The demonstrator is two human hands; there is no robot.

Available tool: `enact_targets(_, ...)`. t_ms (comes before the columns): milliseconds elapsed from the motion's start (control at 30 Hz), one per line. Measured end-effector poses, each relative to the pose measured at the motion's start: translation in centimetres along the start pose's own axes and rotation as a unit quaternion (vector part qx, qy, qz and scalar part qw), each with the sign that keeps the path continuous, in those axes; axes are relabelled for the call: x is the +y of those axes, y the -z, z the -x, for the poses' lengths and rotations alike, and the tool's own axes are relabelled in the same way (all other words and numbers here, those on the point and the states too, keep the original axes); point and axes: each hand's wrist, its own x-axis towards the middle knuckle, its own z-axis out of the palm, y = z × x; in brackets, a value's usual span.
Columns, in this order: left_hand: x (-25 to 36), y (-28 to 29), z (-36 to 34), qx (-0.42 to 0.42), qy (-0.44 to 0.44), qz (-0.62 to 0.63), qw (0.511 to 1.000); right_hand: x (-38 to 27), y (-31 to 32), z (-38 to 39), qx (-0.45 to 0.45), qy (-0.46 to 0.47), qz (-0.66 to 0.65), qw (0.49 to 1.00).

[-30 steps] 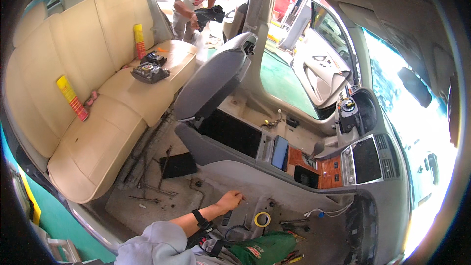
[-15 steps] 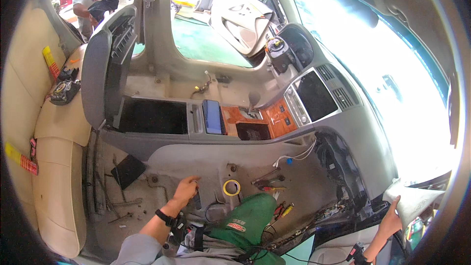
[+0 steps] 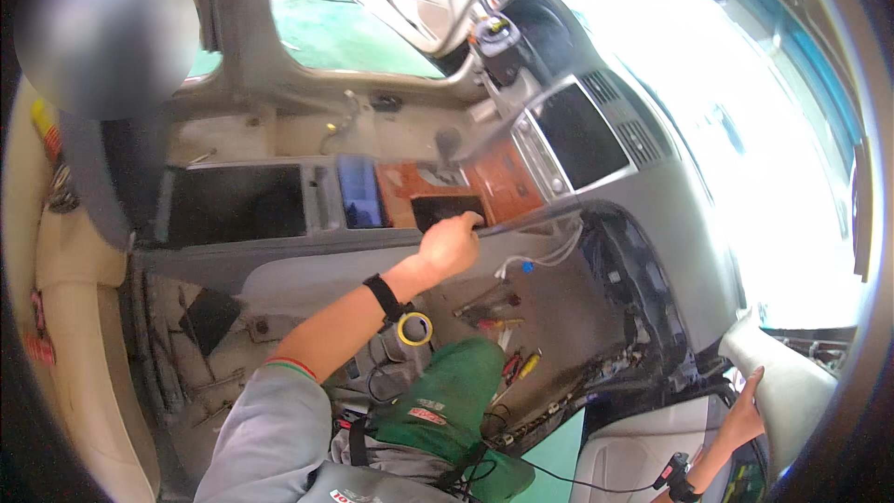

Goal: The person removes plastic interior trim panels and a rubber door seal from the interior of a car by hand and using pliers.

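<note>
My left hand (image 3: 452, 244) lies at the near edge of the centre console (image 3: 321, 237), beside the dark open cubby (image 3: 447, 211) in the wood-look trim. Its forefinger reaches to the cubby's corner; the other fingers are partly hidden, and I see nothing held. My right hand (image 3: 743, 417) grips the pale pillar trim (image 3: 778, 382) at the lower right, its far fingers hidden behind it. A phone-like dark blue flat thing (image 3: 360, 191) lies on the console behind the cubby. Below my left forearm is a roll of yellow tape (image 3: 414, 329) on the floor.
Screwdrivers (image 3: 529, 365) and other hand tools (image 3: 484, 298) lie on the bare floor near my green-clad knee. White cables (image 3: 549, 256) hang under the dashboard (image 3: 689, 224). A black flat piece (image 3: 210, 319) lies by the rear seat (image 3: 84, 317). A cable runs to my right wrist.
My left hand has moved up and right from above the floor to the console's edge. The view has shifted, with my body leaning forward. My right hand stays on the pillar trim.
</note>
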Motion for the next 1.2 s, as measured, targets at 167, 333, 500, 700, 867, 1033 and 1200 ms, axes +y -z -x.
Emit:
enact_targets(167, -1.9, -3.7, -3.4, -0.075, 0.018, -0.119, 0.990, 0.7, 1.8, 0.4, -0.006, -0.060, -0.145, 0.988)
enact_targets(333, -5.6, -6.3, -5.6, -0.045, -0.048, -0.221, 0.973, 1.2, 3.5, 0.5, 0.010, 0.013, 0.118, 0.993)
enact_targets(500, -8.5, -6.9, -6.5, -0.101, -0.080, -0.289, 0.949, -1.6, 3.5, 1.1, 0.060, -0.197, 0.085, 0.975)
enact_targets(700, -9.5, -5.5, -4.0, -0.063, -0.083, -0.292, 0.951, -3.9, 2.2, 1.6, 0.175, -0.091, -0.077, 0.977)
enact_targets(867, -10.3, -6.4, -3.8, -0.047, -0.104, -0.303, 0.946, -3.8, 3.1, 0.4, 0.122, -0.019, 0.126, 0.984)
enact_targets(1033, -10.3, -6.8, -4.1, -0.043, -0.100, -0.322, 0.941, -4.0, 3.4, 0.2, 0.220, -0.094, -0.077, 0.968)
enact_targets(1200, -10.3, -6.3, -4.0, -0.075, -0.080, -0.302, 0.947, -4.9, 2.6, -0.3, 0.210, -0.080, -0.099, 0.969)
